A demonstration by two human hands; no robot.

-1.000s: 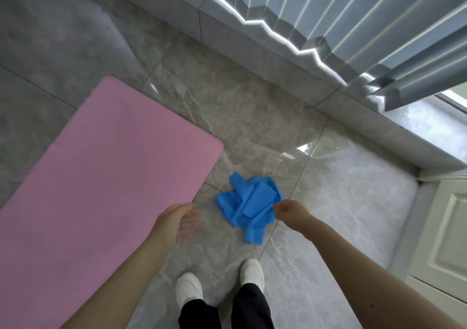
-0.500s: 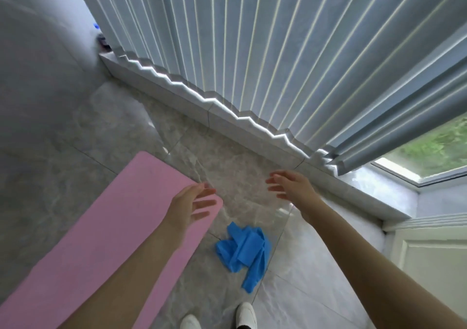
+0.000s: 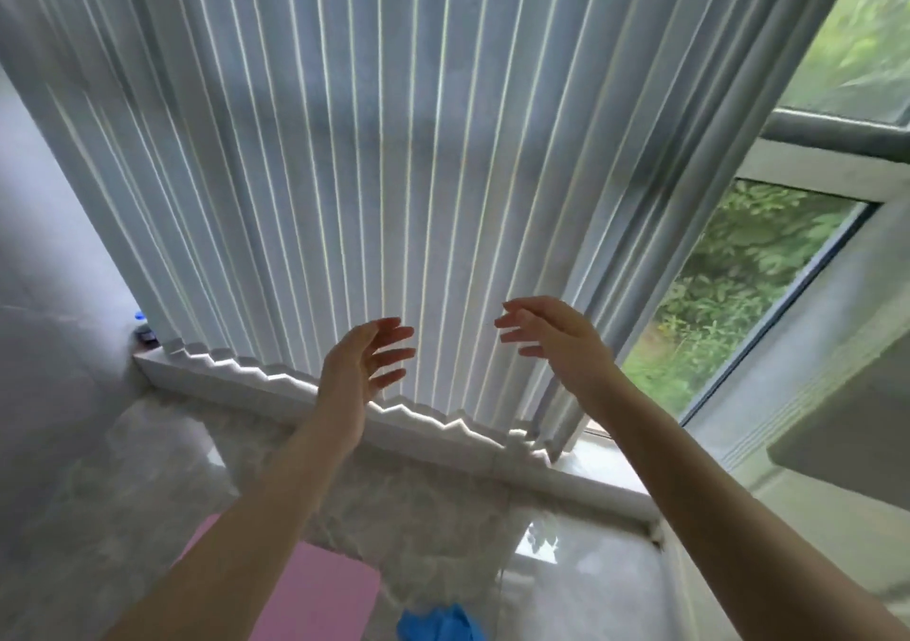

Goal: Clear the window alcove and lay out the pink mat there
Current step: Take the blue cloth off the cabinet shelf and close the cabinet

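Both my hands are raised in front of the grey vertical blinds [image 3: 394, 173] that hang over the window alcove ledge [image 3: 566, 480]. My left hand [image 3: 362, 362] is open with spread fingers, close to the slats, holding nothing. My right hand [image 3: 551, 335] is open too, fingers pointing left, just before the slats bunched at the right. The pink mat [image 3: 320, 596] lies on the floor at the bottom, partly hidden by my left forearm. A crumpled blue cloth [image 3: 438, 625] lies beside the mat's corner at the bottom edge.
Marble floor tiles [image 3: 591, 586] stretch below the ledge. Uncovered window glass [image 3: 729, 296] shows greenery at the right. A small dark object [image 3: 145, 333] sits at the ledge's far left end by the grey wall. White panelling [image 3: 837, 419] stands at the right.
My view has tilted up from the floor to the blinds. My right hand let go of the blue cloth, which stays on the floor, and both hands rose toward the slats.
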